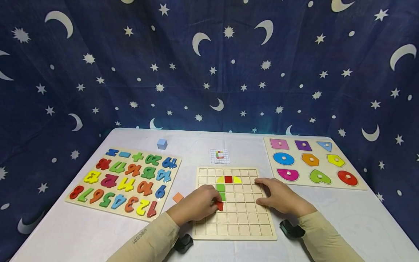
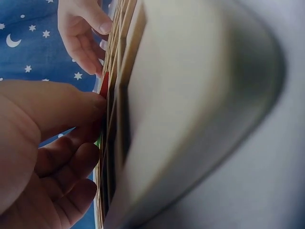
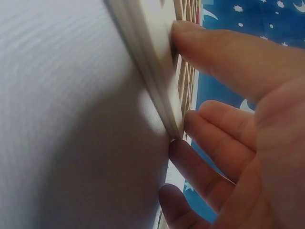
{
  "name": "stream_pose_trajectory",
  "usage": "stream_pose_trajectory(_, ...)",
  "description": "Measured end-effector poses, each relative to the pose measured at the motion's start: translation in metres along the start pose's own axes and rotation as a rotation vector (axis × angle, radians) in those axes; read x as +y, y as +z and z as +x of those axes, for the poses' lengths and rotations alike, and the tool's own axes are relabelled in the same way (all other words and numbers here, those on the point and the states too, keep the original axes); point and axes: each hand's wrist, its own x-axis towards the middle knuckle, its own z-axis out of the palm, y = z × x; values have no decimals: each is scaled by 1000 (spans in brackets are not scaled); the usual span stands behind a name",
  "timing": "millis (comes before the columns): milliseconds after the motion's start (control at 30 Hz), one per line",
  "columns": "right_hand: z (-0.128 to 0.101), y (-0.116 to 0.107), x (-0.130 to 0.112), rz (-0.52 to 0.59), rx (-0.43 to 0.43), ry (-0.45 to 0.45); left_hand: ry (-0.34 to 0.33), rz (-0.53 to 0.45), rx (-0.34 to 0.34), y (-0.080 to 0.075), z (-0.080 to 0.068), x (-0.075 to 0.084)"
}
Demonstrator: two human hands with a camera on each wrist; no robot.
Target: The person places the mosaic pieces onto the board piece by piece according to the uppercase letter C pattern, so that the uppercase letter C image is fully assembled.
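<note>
Left hand (image 1: pixel 196 203) pinching red piece (image 1: pixel 219 206) on grid board (image 1: pixel 242 222), right hand (image 1: pixel 278 196) relaxed flat at board's right edge.

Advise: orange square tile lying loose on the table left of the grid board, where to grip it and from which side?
Take the orange tile by two opposite edges, coming straight down from above. It lies flat on the table, so only its thin sides offer a hold, and it sits turned like a diamond, so angle the pinch to match. Space around it looks free; the left hand is nearest.
</note>
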Motion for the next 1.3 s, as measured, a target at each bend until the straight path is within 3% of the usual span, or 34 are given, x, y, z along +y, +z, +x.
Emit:
stream_pose_trajectory(267, 0, 0, -1, 8, -3, 0, -22, -9, -23, -1, -1, 1)
stream_pose_trajectory(1300, 1, 0, 0, 4, 4, -13, -25, 17, 42, 4, 7, -3)
